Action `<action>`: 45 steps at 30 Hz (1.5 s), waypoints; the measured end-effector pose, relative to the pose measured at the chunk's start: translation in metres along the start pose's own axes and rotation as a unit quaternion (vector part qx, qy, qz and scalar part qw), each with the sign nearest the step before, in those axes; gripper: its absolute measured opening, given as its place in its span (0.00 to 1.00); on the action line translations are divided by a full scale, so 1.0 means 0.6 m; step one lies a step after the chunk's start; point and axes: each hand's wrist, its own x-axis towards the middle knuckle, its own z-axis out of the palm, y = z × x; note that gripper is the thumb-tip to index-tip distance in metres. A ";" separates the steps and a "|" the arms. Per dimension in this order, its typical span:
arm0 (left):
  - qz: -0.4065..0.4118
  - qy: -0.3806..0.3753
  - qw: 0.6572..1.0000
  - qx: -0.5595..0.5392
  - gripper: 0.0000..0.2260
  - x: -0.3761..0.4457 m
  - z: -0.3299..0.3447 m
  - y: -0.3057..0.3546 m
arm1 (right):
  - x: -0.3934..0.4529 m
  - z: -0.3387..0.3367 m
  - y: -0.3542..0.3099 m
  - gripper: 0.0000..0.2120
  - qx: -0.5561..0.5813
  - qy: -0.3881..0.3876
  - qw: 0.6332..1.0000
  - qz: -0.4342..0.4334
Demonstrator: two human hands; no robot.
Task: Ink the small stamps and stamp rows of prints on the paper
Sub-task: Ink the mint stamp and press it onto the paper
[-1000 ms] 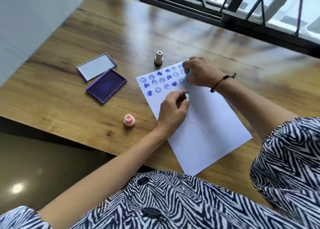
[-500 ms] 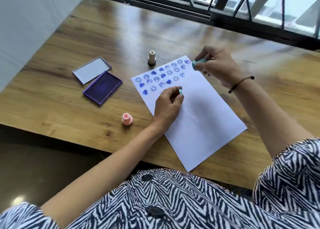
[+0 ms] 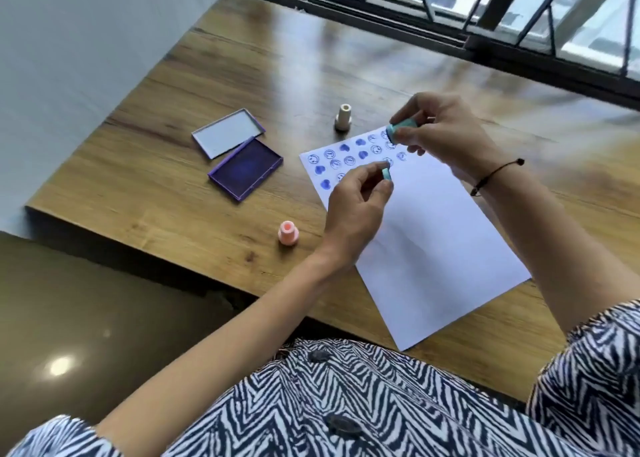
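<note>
My right hand point(image 3: 440, 129) pinches a teal stamp point(image 3: 400, 129) above the paper point(image 3: 433, 235); my left hand point(image 3: 356, 207) grips a small teal piece point(image 3: 386, 174) just below; ink pad point(image 3: 246, 167) lies left of both.

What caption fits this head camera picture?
Both hands hold teal stamps, left hand and right hand, above the printed paper.
</note>
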 end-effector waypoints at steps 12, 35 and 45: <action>-0.009 0.304 0.944 -0.129 0.09 -0.020 -0.241 -0.004 | 0.026 0.251 -0.140 0.09 -0.210 -0.137 0.921 -0.298; -0.049 0.308 0.946 -0.092 0.09 -0.005 -0.244 -0.042 | 0.042 0.281 -0.154 0.10 -0.257 -0.167 0.910 -0.278; -0.047 0.300 0.948 -0.094 0.09 -0.009 -0.249 -0.042 | 0.040 0.290 -0.147 0.10 -0.256 -0.180 0.907 -0.281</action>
